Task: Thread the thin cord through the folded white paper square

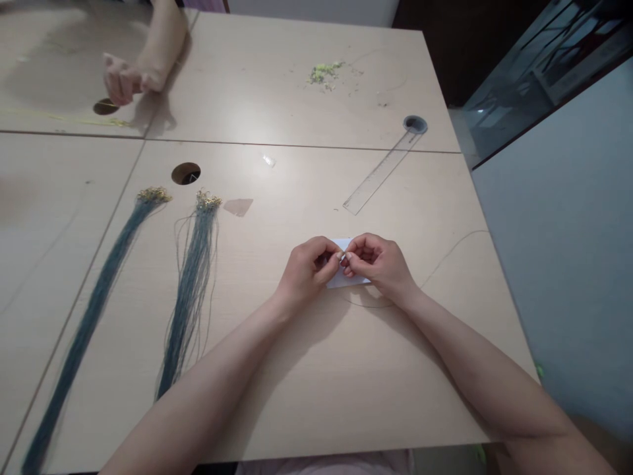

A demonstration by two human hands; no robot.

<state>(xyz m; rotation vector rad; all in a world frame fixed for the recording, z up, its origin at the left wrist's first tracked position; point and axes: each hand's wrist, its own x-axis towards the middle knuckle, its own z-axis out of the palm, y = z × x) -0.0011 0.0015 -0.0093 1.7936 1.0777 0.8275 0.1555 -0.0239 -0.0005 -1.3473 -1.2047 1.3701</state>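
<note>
My left hand [314, 267] and my right hand [378, 264] meet fingertip to fingertip, both closed in a pinch. A thin cord [372, 306] curves below them, passes under my right wrist and runs toward the table's right edge; it appears to lead up into the fingertips. A tiny dark bit shows between the fingers, too small to make out. Beneath both hands lies a small white card [341, 282], partly covered. To the left are two bundles of blue-green cords, one farther off [106, 277] and one nearer [190, 290], with gold-coloured metal ends at the top.
A clear ruler [380, 173] lies beyond my hands, its far end at a grey-rimmed table hole [415, 124]. Yellow-green scraps [325, 74] are scattered farther back. Another person's hand [129, 78] rests at the upper left. Near the bundles are an open hole [186, 173] and a brownish flat piece [239, 207].
</note>
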